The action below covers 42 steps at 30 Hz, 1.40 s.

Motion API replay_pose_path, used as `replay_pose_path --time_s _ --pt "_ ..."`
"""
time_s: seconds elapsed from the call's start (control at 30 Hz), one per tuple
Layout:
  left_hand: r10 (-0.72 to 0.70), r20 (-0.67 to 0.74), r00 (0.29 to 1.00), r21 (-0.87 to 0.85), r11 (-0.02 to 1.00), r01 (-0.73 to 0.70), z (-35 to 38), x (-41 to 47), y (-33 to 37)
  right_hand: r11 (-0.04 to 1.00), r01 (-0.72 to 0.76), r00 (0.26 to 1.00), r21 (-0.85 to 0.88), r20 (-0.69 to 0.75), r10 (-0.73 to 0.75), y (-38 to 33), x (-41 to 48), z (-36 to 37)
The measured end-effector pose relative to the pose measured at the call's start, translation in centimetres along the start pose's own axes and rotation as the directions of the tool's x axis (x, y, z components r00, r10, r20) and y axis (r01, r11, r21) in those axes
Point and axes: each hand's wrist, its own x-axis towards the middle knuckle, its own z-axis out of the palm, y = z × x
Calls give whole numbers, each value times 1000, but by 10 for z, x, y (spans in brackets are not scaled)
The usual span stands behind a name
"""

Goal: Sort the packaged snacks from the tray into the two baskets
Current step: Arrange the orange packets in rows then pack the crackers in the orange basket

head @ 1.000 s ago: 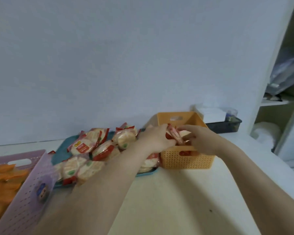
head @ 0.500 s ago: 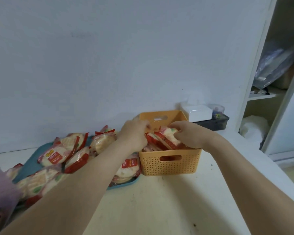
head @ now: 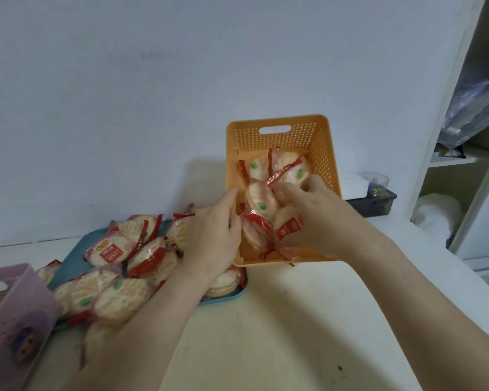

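Observation:
The orange basket (head: 277, 121) stands at the back middle of the table and holds several red-and-white snack packs (head: 259, 198). My right hand (head: 319, 218) is inside the basket, fingers curled over a pack near its right wall. My left hand (head: 212, 241) rests at the basket's near left corner with fingers stretched out, holding nothing. The blue tray (head: 74, 261) lies to the left, piled with several more snack packs (head: 110, 249). A purple basket (head: 17, 311) sits at the left edge; orange contents barely show in it.
A dark bin (head: 376, 203) and a white box (head: 353, 184) stand right behind the orange basket by the wall. A white shelf unit (head: 458, 159) rises at the right, past the table's right edge. Bare tabletop (head: 280, 334) lies in front of the basket.
The view has come closer and now looks down into the orange basket. My right hand has pushed its pack deeper among the others. My left hand has let go and drawn back to the basket's left side.

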Motion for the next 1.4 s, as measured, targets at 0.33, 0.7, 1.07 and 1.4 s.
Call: replay_pose_path --time_s 0.33,0.7,1.07,1.4 --pt "6 72 997 52 999 -9 1 -36 14 956 39 998 -292 -45 -54 -11 -36 -2" --pt "191 460 867 478 769 -423 -8 -17 28 993 32 999 -115 -23 -35 10 -50 15" --pt "-137 873 468 349 845 -404 18 9 41 920 -86 995 382 76 61 14 -54 -2" --pt "77 507 858 257 937 -236 14 1 23 983 -166 957 80 255 141 1 -52 -2"
